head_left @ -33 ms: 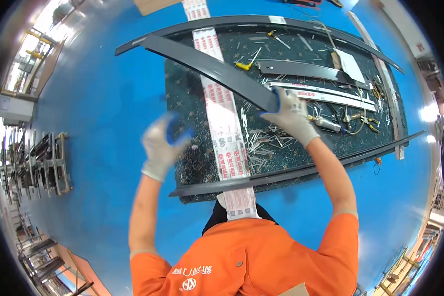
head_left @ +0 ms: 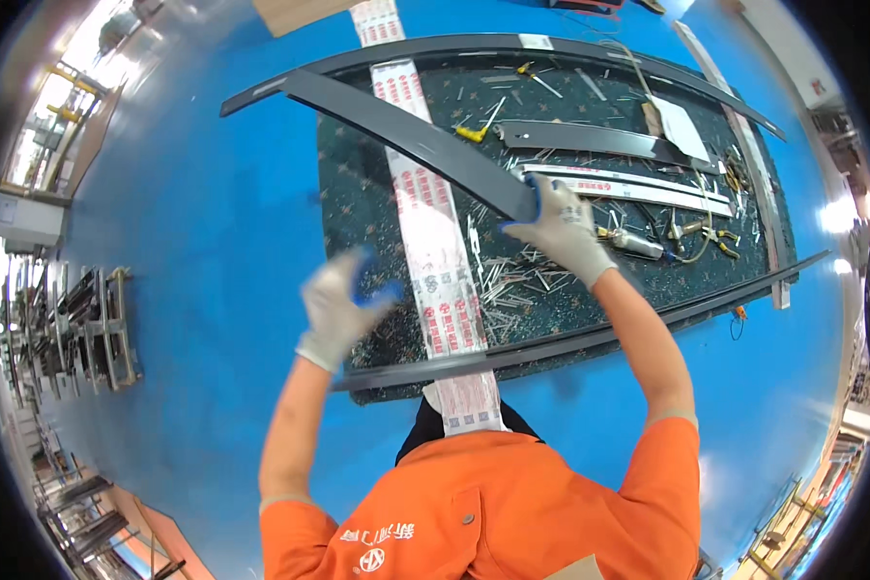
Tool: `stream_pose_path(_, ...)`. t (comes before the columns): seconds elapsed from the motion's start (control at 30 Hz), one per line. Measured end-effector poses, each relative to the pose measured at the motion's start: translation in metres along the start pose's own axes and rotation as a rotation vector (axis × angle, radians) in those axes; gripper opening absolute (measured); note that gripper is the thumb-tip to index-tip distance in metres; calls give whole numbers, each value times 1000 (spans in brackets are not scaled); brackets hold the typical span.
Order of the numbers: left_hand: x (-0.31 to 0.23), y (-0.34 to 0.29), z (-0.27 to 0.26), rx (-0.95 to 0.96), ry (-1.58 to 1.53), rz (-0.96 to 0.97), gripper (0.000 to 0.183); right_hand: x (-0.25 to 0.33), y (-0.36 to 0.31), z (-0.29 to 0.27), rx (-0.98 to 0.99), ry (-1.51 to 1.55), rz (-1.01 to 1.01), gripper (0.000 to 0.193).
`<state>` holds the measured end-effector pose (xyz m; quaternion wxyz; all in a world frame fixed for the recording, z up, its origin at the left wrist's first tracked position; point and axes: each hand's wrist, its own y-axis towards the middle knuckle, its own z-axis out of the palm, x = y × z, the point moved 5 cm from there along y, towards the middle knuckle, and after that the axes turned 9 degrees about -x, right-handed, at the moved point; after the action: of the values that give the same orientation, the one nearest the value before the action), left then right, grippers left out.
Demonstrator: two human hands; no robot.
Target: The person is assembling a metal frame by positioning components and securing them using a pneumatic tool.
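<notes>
In a grey glove with blue fingertips, my right hand [head_left: 565, 232] grips the near end of a dark grey metal profile [head_left: 406, 133]. This bar slants away to the far left, where its other end meets a long dark frame bar [head_left: 435, 44] along the far side. My left hand [head_left: 336, 307], gloved alike, hangs over the left edge of the bench with fingers apart and nothing in it. Below and between my hands, a white strip with red print [head_left: 431, 242] runs across the dark speckled bench top [head_left: 358, 213]. Another long dark bar [head_left: 561, 350] lies along the near edge.
Right of centre lie a short grey profile [head_left: 590, 140], white wrapped strips [head_left: 638, 191], an air tool [head_left: 638, 244] and yellow-handled pliers [head_left: 725, 242]. A yellow-handled tool [head_left: 472, 133] lies beyond. Thin slivers [head_left: 522, 280] litter the bench. A rack of profiles [head_left: 87, 319] stands left on the blue floor.
My left hand has shifted a little to the right and nearer me, still apart from the bar. My right hand keeps its grip on the metal profile.
</notes>
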<state>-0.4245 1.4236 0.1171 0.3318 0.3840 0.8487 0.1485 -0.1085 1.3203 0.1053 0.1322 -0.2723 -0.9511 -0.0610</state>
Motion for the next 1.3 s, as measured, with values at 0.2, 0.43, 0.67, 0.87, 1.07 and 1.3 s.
stream_pose_path(0.2,-83,-90,74,533,-5,132,60,-11,4,42,292,571,245,78)
stream_pose_path(0.43,-75,-138,103,627,110,269,46,12,-10,55,327,941,312,76)
stream_pose_path(0.67,-84,-165,85,624,14,337,30,33,-14,69,208,837,365,79)
stream_pose_path(0.87,-89,-175,74,585,-11,261,19,49,-19,121,176,785,401,77)
stream_pose_path(1.07,-86,-182,69,541,10,193,21,45,-27,150,-131,705,385,67)
stream_pose_path(1.3,-82,-179,66,470,30,106,27,37,-26,158,204,1056,412,55)
